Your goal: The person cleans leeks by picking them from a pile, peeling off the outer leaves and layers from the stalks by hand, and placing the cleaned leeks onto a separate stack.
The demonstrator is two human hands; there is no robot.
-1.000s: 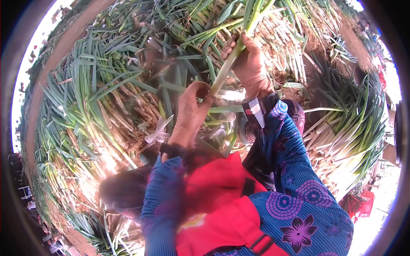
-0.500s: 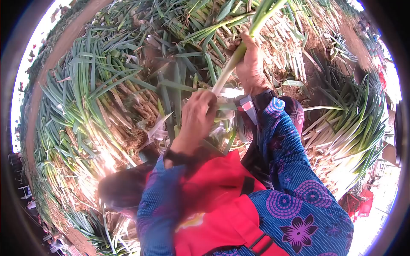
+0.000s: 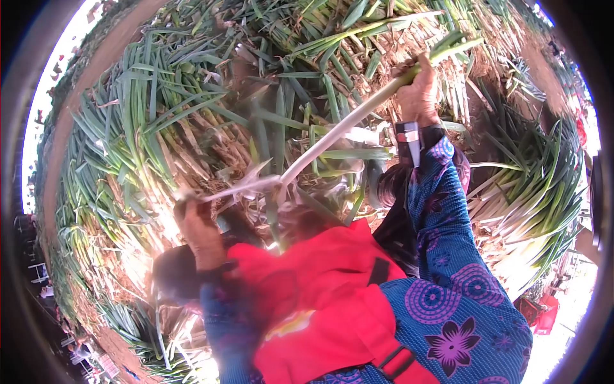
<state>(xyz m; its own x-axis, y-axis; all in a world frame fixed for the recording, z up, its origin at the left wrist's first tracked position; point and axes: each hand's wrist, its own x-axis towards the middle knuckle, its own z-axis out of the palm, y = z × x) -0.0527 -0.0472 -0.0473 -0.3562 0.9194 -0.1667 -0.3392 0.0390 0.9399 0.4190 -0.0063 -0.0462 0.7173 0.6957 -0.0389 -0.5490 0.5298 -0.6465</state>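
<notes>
My right hand (image 3: 419, 95) is wrapped round the green upper part of a long green onion (image 3: 345, 131). The onion slants down to the left, its white end over the middle of the scene. From that white end a thin pale outer skin (image 3: 246, 187) stretches across to my left hand (image 3: 199, 233), which is closed on its far end. Motion blurs my left hand somewhat. Beneath the onion lie loose green leaves (image 3: 281, 125) and stripped pale skins.
A large heap of green onions (image 3: 137, 128) spreads along the left, with more at the top. Another bunch (image 3: 531, 185) lies to the right. My red apron (image 3: 320, 288) covers my lap. A red crate (image 3: 545, 313) stands at the far right.
My left hand has pulled away from the onion's white end, down and left, drawing a strip of skin with it. My right hand has moved right, and the onion leans flatter.
</notes>
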